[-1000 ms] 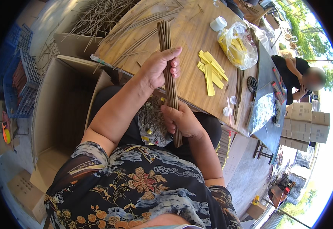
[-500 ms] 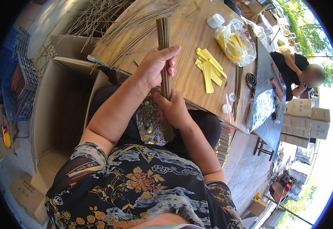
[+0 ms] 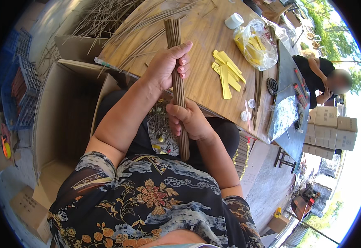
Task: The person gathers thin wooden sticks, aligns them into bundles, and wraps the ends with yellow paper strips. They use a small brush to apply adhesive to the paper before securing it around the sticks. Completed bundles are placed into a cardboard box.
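A bundle of thin brown incense sticks stands lengthwise in front of me, its far end over the wooden table and its near end above my lap. My left hand is closed round the upper part, thumb across the top. Lower down, my right hand grips the same bundle with its fingers curled around it. Yellow paper strips lie in a loose pile on the table to the right of the hands. Below the bundle, loose stick scraps show between my legs.
More sticks lie scattered on the wooden table at the far left. A plastic bag of yellow strips and a white jar stand farther back. An open cardboard box is at my left. Another person works beyond the dark table.
Both hands still hold the bundle. Its far end has tilted slightly left, and its near end has come a little lower, toward me. My right hand has shifted slightly.
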Available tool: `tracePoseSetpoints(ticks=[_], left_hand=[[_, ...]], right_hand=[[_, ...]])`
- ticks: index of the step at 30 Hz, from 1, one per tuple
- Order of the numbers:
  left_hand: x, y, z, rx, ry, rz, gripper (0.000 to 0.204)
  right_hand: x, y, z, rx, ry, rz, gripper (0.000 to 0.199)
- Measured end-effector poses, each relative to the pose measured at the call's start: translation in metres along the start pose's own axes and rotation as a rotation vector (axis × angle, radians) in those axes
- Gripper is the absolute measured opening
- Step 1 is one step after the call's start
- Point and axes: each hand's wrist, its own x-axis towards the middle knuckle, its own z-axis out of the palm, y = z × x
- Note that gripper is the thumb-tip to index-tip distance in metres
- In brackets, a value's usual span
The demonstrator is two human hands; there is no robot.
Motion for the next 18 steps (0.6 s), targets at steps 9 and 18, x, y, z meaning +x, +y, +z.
tracePoseSetpoints(ticks=[9, 18], left_hand=[[-0.001, 0.003, 0.001, -0.077, -0.076, -0.053, 0.024], [-0.003, -0.003, 0.009, 0.202, 0.191, 0.073, 0.021]], right_hand=[[-0.004, 0.0, 0.004, 0.207, -0.101, 0.058, 0.016], [0.003, 0.004, 0.005, -0.372, 0.26, -0.048, 0.015]])
